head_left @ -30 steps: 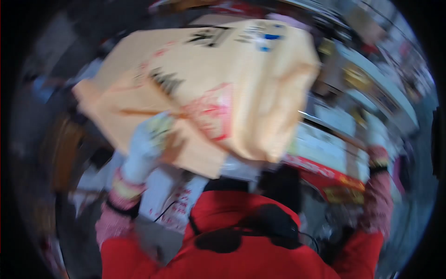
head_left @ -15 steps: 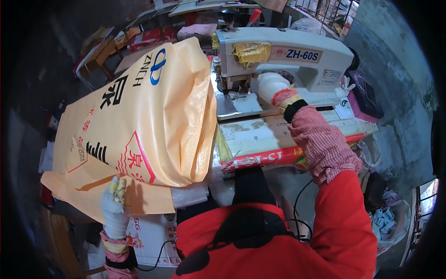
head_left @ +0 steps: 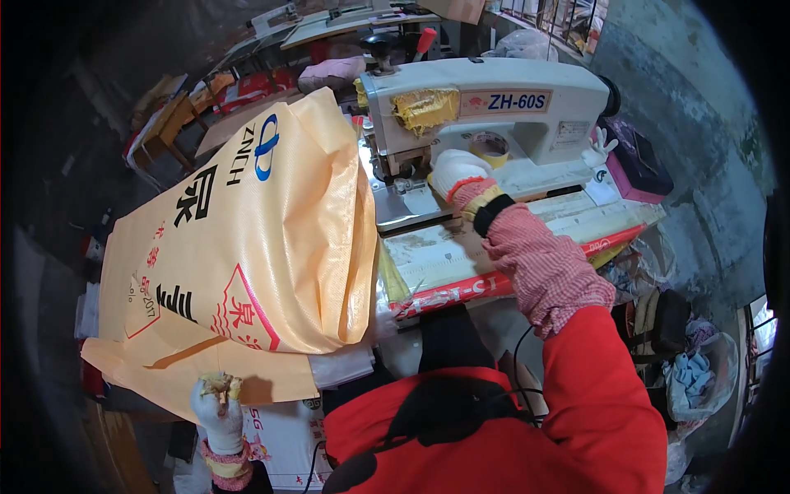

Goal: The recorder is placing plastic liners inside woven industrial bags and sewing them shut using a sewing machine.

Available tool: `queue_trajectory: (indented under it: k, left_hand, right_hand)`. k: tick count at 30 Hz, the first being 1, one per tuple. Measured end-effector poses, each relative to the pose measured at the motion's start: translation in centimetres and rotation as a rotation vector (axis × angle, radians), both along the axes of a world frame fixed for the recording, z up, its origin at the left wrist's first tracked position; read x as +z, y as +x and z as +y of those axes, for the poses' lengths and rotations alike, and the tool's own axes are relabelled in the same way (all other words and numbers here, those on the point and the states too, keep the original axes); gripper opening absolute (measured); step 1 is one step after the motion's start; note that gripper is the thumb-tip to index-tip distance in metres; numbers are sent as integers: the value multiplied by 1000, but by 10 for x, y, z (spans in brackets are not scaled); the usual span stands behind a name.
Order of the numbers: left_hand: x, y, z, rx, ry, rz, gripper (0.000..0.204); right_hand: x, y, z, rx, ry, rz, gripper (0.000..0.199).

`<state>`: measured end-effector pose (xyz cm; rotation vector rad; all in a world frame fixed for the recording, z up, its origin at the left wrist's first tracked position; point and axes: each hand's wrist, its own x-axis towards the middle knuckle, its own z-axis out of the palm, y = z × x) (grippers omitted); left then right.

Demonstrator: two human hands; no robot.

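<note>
A large tan woven sack (head_left: pixel 300 222) with black, red and blue print stands tilted at the left, its folded side against the sewing machine bed. My left hand (head_left: pixel 219 407), in a white glove with yellow tape on the fingertips, is closed in front of the sack's lower flap; what the fingers hold, if anything, is hidden. My right hand (head_left: pixel 459 174), also in a white glove, rests on the bed of the white sewing machine (head_left: pixel 502 78), just right of the needle and presser foot (head_left: pixel 405 169). Its fingers point away, mostly hidden.
Behind my right hand lies a yellow tape roll (head_left: pixel 491 146). A dark purple box (head_left: pixel 635 165) sits at the machine's right end. Below right hangs a clear bag of blue cloth scraps (head_left: pixel 691 377). A wooden stool (head_left: pixel 169 132) and more tables (head_left: pixel 346 29) stand at the back.
My left hand has drawn down toward me, off the sack's flap, and its fingers have curled in. My right hand has shifted left toward the needle, uncovering the tape roll.
</note>
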<state>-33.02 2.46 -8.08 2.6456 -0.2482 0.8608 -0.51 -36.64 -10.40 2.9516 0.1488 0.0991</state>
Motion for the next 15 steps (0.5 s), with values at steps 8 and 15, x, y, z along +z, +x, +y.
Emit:
queue_trajectory:
  k: [8, 15]
  left_hand:
    - [14, -42, 37, 218, -357, -189, 6]
    - [2, -19, 25, 195, -254, -113, 5]
  right_hand:
    - [77, -73, -70, -152, 377, -136, 22]
    - [65, -38, -108, -279, 386, -174, 22]
